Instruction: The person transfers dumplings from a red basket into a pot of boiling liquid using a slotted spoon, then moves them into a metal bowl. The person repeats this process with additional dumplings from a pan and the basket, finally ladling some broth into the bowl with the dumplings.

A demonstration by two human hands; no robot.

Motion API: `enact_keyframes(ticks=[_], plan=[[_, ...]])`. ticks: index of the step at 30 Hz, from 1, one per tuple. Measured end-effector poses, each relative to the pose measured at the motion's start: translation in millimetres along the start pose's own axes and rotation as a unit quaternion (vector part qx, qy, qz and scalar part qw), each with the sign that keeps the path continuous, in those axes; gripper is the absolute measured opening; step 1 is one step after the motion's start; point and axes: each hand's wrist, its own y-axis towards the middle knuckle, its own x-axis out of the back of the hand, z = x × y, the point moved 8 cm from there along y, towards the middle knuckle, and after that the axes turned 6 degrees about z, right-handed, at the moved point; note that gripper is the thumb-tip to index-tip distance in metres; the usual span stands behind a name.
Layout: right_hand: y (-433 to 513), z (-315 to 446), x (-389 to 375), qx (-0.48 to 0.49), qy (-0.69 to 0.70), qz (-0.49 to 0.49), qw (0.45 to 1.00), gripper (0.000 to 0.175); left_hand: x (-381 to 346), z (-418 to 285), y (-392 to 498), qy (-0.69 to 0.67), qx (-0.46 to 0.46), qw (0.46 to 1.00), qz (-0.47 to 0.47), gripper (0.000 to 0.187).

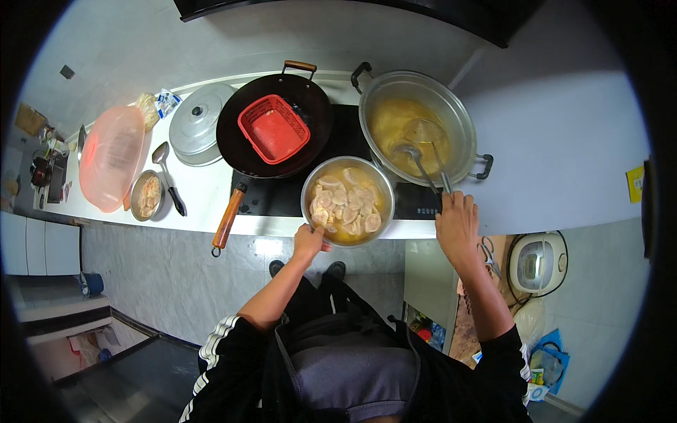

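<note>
My left hand (309, 243) grips the near left rim of a round metal bowl (390, 185). Pale, soft pieces of food that look like dumplings (349, 200) fill it, in a yellowish broth. The bowl sits at the front of the black cooktop (415, 203), reaching over the counter edge. In my right hand (459, 227) are the handles of a metal ladle (411, 150) and a wire strainer (422, 131). Both utensil heads are inside a large aluminium pot (466, 124) of yellowish liquid (389, 119); the strainer looks partly submerged.
Left of the pot stands a dark wok (231, 129) holding a red plastic basket (272, 132); its wooden handle (229, 219) overhangs the counter. Farther left are a pot lid (193, 132), turner (160, 153), small food bowl (148, 195) and pink cover (111, 158). A rice cooker (538, 263) is at right.
</note>
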Motion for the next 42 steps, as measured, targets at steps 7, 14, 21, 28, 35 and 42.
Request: enact_keyframes(ticks=[7, 14, 21, 28, 35, 42], plan=[[-26.8, 40.8, -125.8, -0.090, 0.373, 0.225, 0.895, 0.033, 0.4, 0.9, -3.3, -0.016, 0.004, 1.000, -0.013, 0.030], [-60.4, 86.1, -242.9, -0.325, 0.705, 0.310, 0.548, 0.040, 0.1, -7.8, -12.6, 0.013, 0.005, 1.000, -0.007, 0.028], [-69.5, 94.2, -216.5, -0.329, 0.673, 0.213, 0.628, 0.021, 7.4, 4.3, -30.3, -0.010, -0.004, 1.000, -0.005, 0.027], [-81.7, 105.3, -138.8, -0.233, 0.584, 0.212, 0.748, 0.026, 27.2, -2.3, -89.0, -0.086, -0.023, 0.995, 0.048, 0.025], [-79.9, 186.2, -50.8, -0.165, 0.509, 0.228, 0.814, 0.034, 110.6, -19.3, -152.2, -0.143, -0.055, 0.987, 0.042, 0.023], [-52.8, 350.6, -15.6, -0.048, 0.539, 0.248, 0.803, 0.028, 265.2, -4.3, -207.5, -0.181, -0.077, 0.979, -0.044, 0.023]])
